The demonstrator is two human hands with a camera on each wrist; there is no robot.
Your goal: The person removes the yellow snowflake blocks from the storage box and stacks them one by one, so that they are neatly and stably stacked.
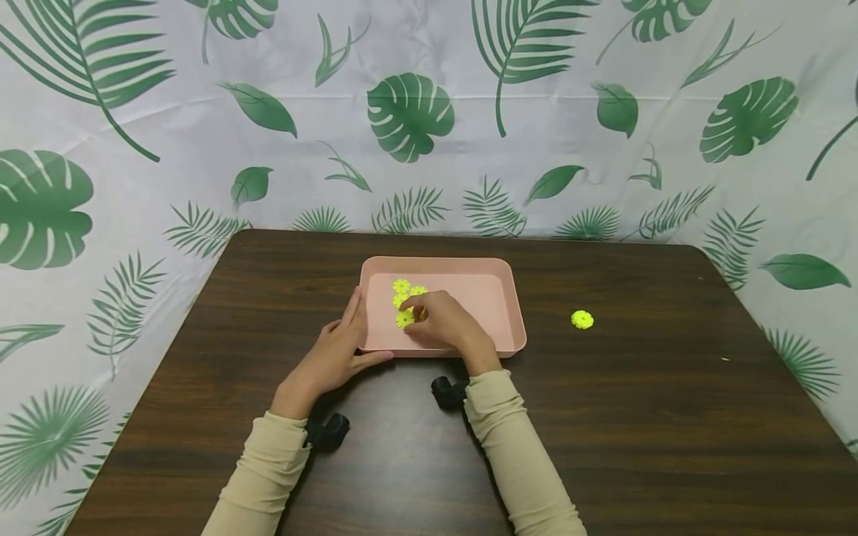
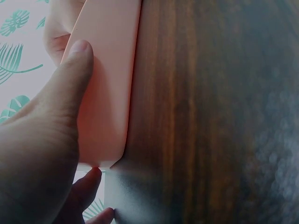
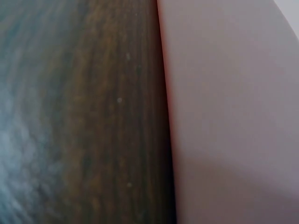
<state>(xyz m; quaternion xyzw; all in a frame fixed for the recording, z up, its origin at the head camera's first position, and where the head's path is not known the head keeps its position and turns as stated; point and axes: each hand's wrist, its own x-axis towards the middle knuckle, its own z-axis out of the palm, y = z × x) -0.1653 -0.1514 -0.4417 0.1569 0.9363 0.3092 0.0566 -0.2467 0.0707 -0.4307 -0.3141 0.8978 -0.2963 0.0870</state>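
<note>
A shallow pink tray [image 1: 469, 298] lies on the dark wooden table. Inside its left half are several small yellow flower-shaped pieces [image 1: 401, 286]. My left hand [image 1: 335, 353] braces the tray's near left corner, fingers straight along the left side. In the left wrist view its thumb [image 2: 79, 60] presses flat on the tray's front wall [image 2: 110, 93]. Reaching over the front rim, my right hand [image 1: 442, 320] has thumb and fingers bent together around a yellow flower piece among the others, partly hidden by the fingers. The right wrist view shows just the tray wall [image 3: 224, 107] and table.
Another yellow flower-shaped piece [image 1: 582, 319] sits on the table [image 1: 637, 417] to the right of the tray. Farther right lies a tiny pale scrap [image 1: 725, 359]. Behind the table hangs a white cloth [image 1: 456, 45] printed with green leaves.
</note>
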